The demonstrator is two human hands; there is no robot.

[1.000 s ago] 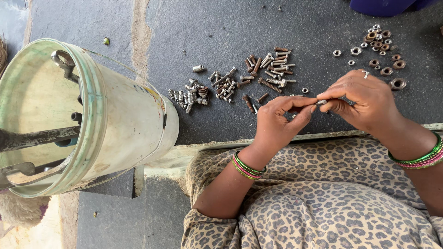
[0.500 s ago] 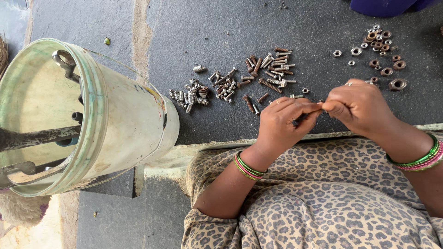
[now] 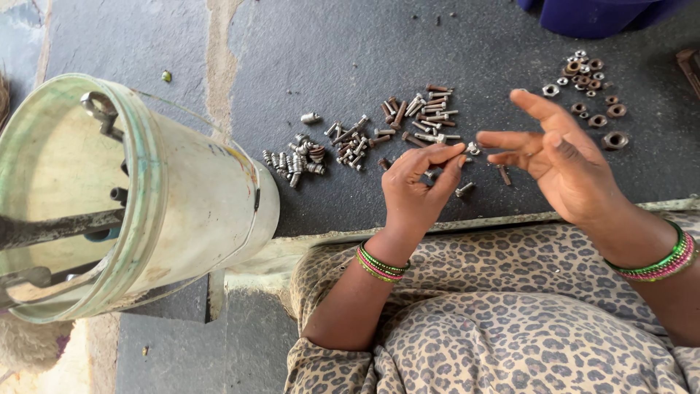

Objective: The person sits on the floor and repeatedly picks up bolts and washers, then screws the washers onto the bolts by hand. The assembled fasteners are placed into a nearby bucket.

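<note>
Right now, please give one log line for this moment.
left hand: pinched, contents unclear | right hand: open, empty | bolts, nuts: sorted piles

Dark grey stone slab floor [image 3: 350, 51], pale mortar joints [image 3: 217, 66]

bucket [image 3: 197, 211] cream, green-rimmed | bangles [image 3: 379, 264] green-pink | garment [image 3: 510, 321] leopard-print

A tipped white plastic bucket [image 3: 197, 211] lies on the dark stone floor [image 3: 328, 44], a blue container [image 3: 598, 13] beyond.
</note>
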